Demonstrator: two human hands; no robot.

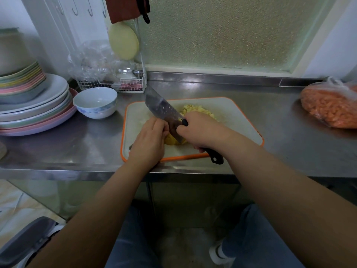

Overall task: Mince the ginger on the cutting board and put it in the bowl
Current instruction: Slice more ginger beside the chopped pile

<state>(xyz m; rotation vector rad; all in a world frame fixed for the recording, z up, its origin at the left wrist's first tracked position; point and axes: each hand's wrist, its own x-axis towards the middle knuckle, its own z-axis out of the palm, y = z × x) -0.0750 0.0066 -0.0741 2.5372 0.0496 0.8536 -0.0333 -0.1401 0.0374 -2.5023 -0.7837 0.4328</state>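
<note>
Chopping: right hand grips steel cleaver; left hand curls on yellow ginger chunk, blade just right of fingertips.

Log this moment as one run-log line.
phase: mincing | right hand: grips cleaver | left hand: holds ginger on cutting board | bowl: no ginger

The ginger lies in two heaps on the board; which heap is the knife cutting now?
The near heap, between the left hand and the right hand. The blade of the knife meets it; the far heap lies untouched behind.
</note>
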